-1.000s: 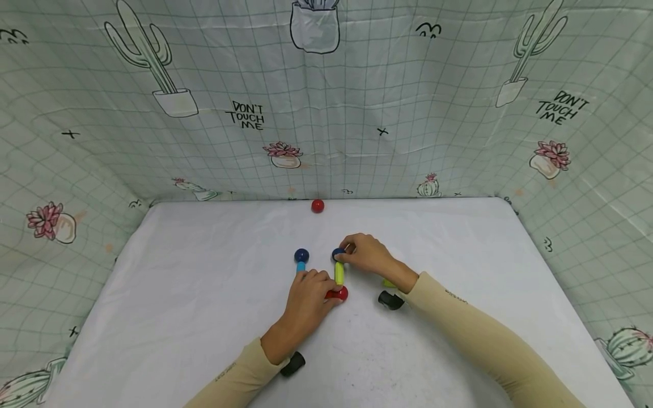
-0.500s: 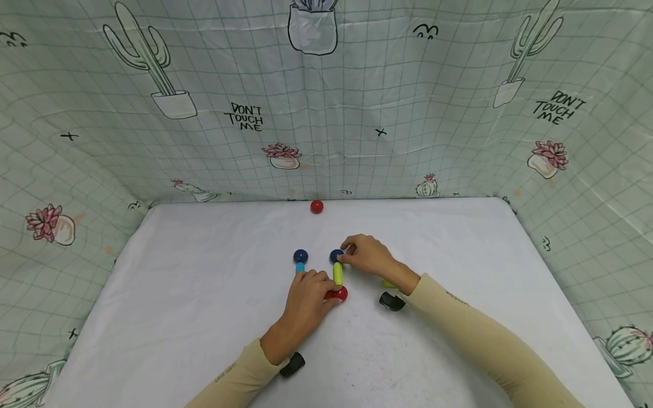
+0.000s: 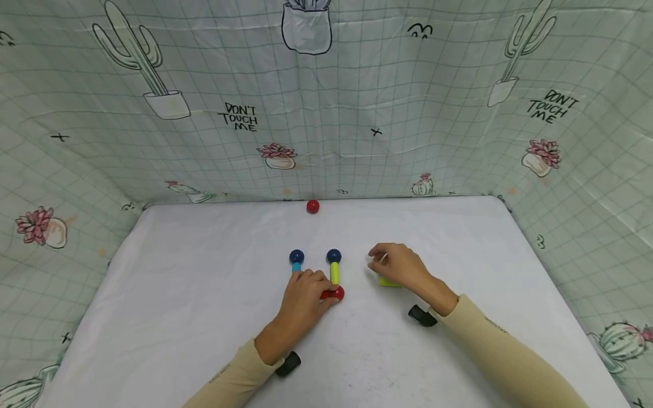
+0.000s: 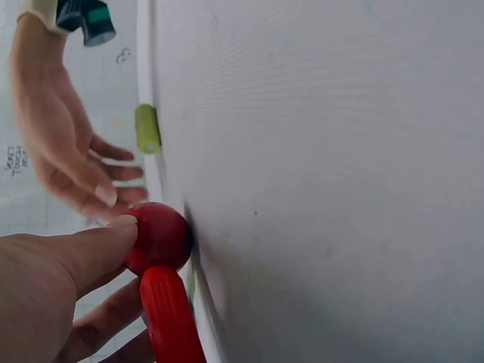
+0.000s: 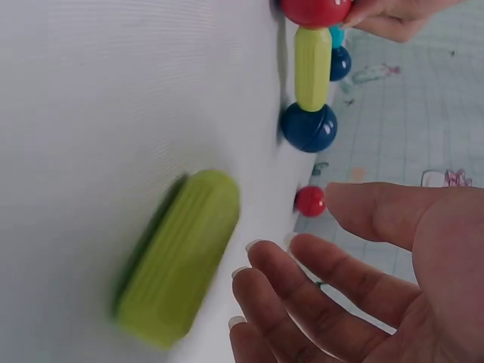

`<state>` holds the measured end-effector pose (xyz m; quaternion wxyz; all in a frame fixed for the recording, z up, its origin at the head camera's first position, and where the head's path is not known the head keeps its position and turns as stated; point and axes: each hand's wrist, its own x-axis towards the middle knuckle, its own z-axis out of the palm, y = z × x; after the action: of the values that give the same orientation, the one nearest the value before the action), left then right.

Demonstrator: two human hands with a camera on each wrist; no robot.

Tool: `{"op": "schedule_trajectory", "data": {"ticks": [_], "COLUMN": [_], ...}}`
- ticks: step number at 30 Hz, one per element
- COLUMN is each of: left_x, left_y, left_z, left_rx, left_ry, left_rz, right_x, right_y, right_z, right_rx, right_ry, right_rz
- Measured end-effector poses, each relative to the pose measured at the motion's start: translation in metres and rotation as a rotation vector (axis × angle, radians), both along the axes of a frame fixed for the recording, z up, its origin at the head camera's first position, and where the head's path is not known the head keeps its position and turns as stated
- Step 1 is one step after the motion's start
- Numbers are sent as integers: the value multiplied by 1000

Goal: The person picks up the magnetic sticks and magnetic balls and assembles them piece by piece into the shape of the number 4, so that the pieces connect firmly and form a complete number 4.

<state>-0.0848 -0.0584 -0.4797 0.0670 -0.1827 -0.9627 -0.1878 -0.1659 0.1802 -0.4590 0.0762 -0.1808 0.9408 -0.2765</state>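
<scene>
My left hand pinches a red ball between thumb and fingers. A red rod meets that ball, and a yellow-green rod runs from it to a dark blue ball. Farther left, a light blue rod carries another dark blue ball; its near end is hidden under my left hand. My right hand holds nothing, its fingers apart and loosely bent. Just beside it a loose yellow-green rod lies on the table, partly covered in the head view.
A single red ball lies at the back edge of the white table. Behind and at the sides hangs a cloth printed with cacti. Black wrist devices sit at both sleeves.
My right hand has let go of the dark blue ball on the yellow-green rod and moved right, toward the loose rod. My left hand keeps its place on the red ball.
</scene>
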Motion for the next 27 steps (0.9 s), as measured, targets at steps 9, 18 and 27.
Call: {"op": "schedule_trajectory", "data": {"ticks": [9,18,27], "left_x": [-4,-10,-15], "left_y": [-6,-9,-10], "left_z": [1,3,4], "left_rx": [45,72,68], "left_ry": [-43,-83,-117], "left_rz": [-29,-66,-81], "right_x": [23,34,42], "right_y": [22,25,22], "right_z": [-2,-9,-15], "right_rx": [38,53,25], "right_ry": [-27,13,42], "right_rz": [-28,-62,-69]}}
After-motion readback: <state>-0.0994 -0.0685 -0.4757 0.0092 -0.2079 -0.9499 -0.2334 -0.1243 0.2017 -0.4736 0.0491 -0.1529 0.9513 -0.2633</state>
